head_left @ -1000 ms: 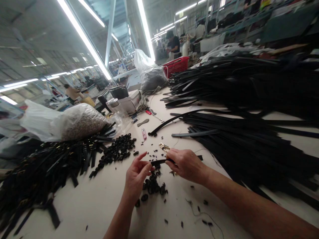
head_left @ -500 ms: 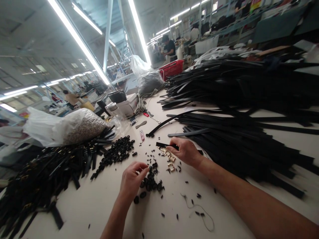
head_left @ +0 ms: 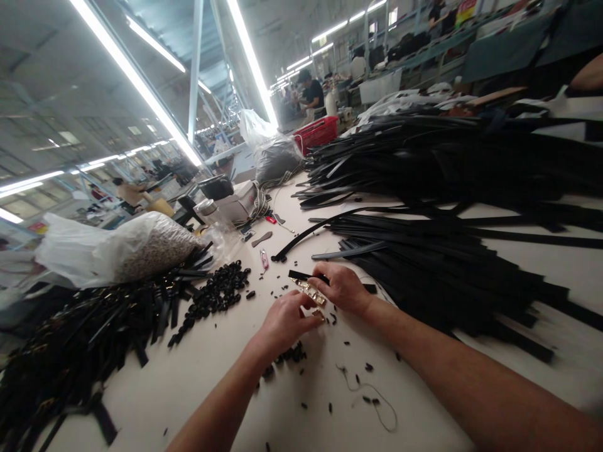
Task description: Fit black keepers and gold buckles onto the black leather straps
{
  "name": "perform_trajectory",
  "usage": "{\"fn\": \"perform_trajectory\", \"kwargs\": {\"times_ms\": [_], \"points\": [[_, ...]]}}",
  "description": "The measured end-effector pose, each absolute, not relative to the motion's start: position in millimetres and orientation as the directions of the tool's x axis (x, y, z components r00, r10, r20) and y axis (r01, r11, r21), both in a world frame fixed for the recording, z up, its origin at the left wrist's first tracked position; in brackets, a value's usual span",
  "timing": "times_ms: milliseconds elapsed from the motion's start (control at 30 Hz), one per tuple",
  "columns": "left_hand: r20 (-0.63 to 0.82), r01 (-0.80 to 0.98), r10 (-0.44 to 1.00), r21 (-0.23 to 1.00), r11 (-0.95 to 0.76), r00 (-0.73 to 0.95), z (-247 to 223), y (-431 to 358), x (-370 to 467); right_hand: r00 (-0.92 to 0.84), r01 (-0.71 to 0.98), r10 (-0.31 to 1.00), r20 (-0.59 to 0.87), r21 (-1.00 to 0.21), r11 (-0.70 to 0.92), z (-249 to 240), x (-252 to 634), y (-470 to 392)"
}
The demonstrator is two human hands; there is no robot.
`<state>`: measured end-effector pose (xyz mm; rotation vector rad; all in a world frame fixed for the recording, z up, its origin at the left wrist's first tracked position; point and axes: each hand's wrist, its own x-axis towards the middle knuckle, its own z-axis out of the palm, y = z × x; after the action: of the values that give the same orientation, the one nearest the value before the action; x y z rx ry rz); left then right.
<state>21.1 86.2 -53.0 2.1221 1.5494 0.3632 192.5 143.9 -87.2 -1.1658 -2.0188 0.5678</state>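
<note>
My right hand [head_left: 343,287] is closed on a short black strap [head_left: 299,275], whose flat end sticks out to the left past the fingers. Just below that strap, several gold-coloured metal buckles [head_left: 313,294] lie in a small cluster on the table. My left hand [head_left: 288,319] reaches over to this cluster, its thumb and forefinger apart on either side of the nearest buckle [head_left: 319,314]. Whether the fingertips touch it is hard to tell. Partly covered by my left hand and wrist is a small heap of black loops [head_left: 294,353].
Black straps [head_left: 443,270] are piled on the right, with a larger pile behind. On the left lie strap pieces with gold fittings [head_left: 61,339], black loops [head_left: 221,285] and a plastic bag [head_left: 155,245]. Pink thread snips [head_left: 264,258], thread [head_left: 386,408] and tiny black bits are scattered centrally.
My left hand has moved right and slightly up, from the black loop heap to the gold buckles. My right hand stays closed on the strap. The view has shifted a little.
</note>
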Motion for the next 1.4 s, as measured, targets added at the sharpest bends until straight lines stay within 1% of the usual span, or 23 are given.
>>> {"fn": "perform_trajectory", "kwargs": {"times_ms": [67,133,333,433,533,667,767,833,900,1000,1100,1167,1233,1333,1400], "points": [[-0.093,0.808,0.921,0.52,-0.278,0.377,-56.1,95.2,27.8,-0.322,0.549,0.871,0.37,-0.676,0.49,-87.6,193.1,144.9],[-0.102,0.808,0.914,0.512,-0.29,0.393,-58.0,100.1,31.8,-0.32,0.547,0.872,0.37,-0.679,0.489,-87.9,193.7,146.0],[-0.094,0.828,0.928,0.489,-0.273,0.361,-61.5,91.9,34.0,-0.309,0.536,0.875,0.373,-0.691,0.484,-87.9,193.6,146.6],[-0.053,0.819,0.934,0.501,-0.281,0.353,-60.9,81.5,29.1,-0.309,0.523,0.872,0.379,-0.698,0.489,-84.9,193.5,144.5],[0.06,0.767,0.962,0.591,-0.25,0.268,-55.1,70.1,14.4,-0.319,0.488,0.865,0.388,-0.714,0.501,-78.7,192.8,140.0],[0.186,0.64,0.982,0.75,-0.165,0.035,-44.9,52.9,-12.6,-0.348,0.406,0.854,0.386,-0.759,0.509,-72.1,188.8,132.2],[0.222,0.464,0.965,0.876,-0.134,-0.141,-45.3,42.9,-25.6,-0.375,0.303,0.87,0.321,-0.844,0.442,-73.1,184.1,127.1],[0.198,0.284,0.947,0.951,-0.123,-0.253,-49.9,40.8,-28.6,-0.409,0.218,0.879,0.245,-0.909,0.355,-74.4,181.2,124.2],[0.135,0.102,0.935,0.989,-0.107,-0.328,-55.3,42.3,-27.9,-0.455,0.14,0.876,0.163,-0.958,0.251,-73.5,179.2,121.5],[0.03,-0.113,0.912,0.99,-0.083,-0.41,-60.1,48.0,-24.0,-0.561,0.048,0.828,0.03,-0.997,0.069,-67.7,177.5,117.2],[-0.067,-0.241,0.887,0.969,-0.051,-0.456,-59.5,52.0,-19.5,-0.7,0.032,0.711,-0.066,-0.998,-0.062,-62.2,176.2,113.1],[-0.122,-0.296,0.889,0.955,-0.015,-0.441,-57.4,52.3,-16.7,-0.73,0.035,0.68,-0.065,-0.998,-0.058,-62.1,175.3,111.5],[-0.16,-0.33,0.892,0.944,0.013,-0.422,-55.0,51.5,-14.2,-0.689,0.023,0.724,-0.016,-1.0,0.0,-64.7,174.6,111.2],[-0.18,-0.346,0.888,0.938,0.025,-0.424,-53.1,50.0,-10.7,-0.581,0.032,0.81,0.081,-0.992,0.123,-70.4,174.2,112.1],[-0.175,-0.335,0.888,0.942,0.026,-0.425,-54.1,49.4,-8.6,-0.549,0.059,0.825,0.131,-0.979,0.195,-72.9,173.9,112.1]]}}
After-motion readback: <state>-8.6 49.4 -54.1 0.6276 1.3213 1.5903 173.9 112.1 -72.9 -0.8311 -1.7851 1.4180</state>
